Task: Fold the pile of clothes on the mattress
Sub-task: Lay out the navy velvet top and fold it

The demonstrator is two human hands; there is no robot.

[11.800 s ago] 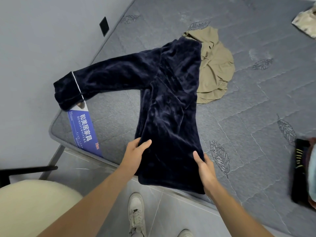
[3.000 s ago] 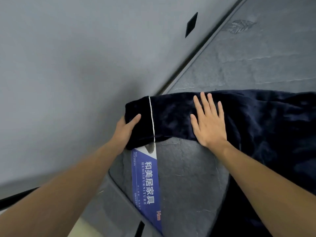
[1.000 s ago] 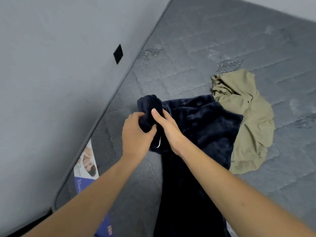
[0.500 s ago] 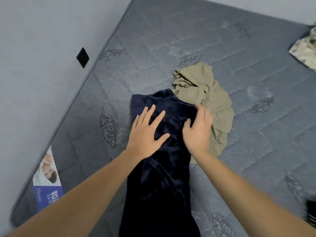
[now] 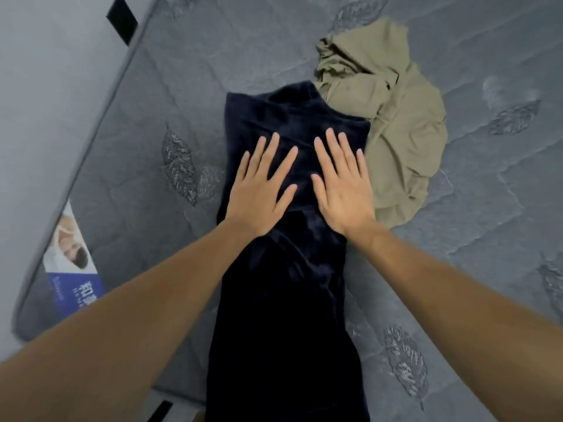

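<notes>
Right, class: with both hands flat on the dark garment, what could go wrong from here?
1. The navy garment overlaps the crumpled khaki garment; folding it over may drag the khaki one along.
2. Its near end hangs past the edge of the mattress, so it could slide off.
3. The left hand and right hand only press flat; creases could be set in.

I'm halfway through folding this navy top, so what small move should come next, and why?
Probably fold the near end up toward the top. The navy top already lies as a narrow strip, its near end hanging off the mattress, with left hand and right hand flat on it.
</notes>
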